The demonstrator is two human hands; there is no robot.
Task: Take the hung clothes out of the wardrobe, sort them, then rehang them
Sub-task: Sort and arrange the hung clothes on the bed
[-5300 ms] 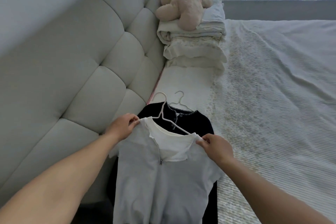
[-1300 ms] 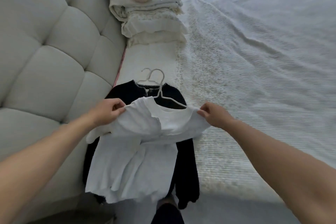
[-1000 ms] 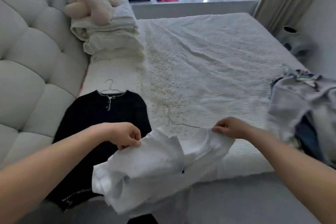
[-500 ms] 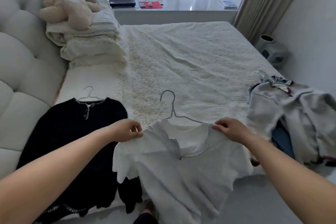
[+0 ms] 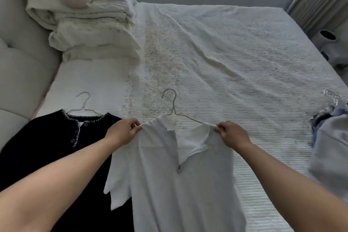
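The left hand [image 5: 123, 133] and right hand [image 5: 232, 134] each pinch a shoulder of the white zip-neck top [image 5: 180, 184], soft knit on a thin wire hanger [image 5: 174, 106], spread at 6 o'clock on the ribbed bedspread [image 5: 235, 66]. At 8 o'clock lies a black cardigan [image 5: 47, 147] with white blanket-stitch edging. No readable writing.

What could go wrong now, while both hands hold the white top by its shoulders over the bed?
The white zip-neck top overlaps the black knitted cardigan, so sorted items may mix. Its thin wire hanger sits loosely and could slip out, since the left hand and right hand pinch only fabric.
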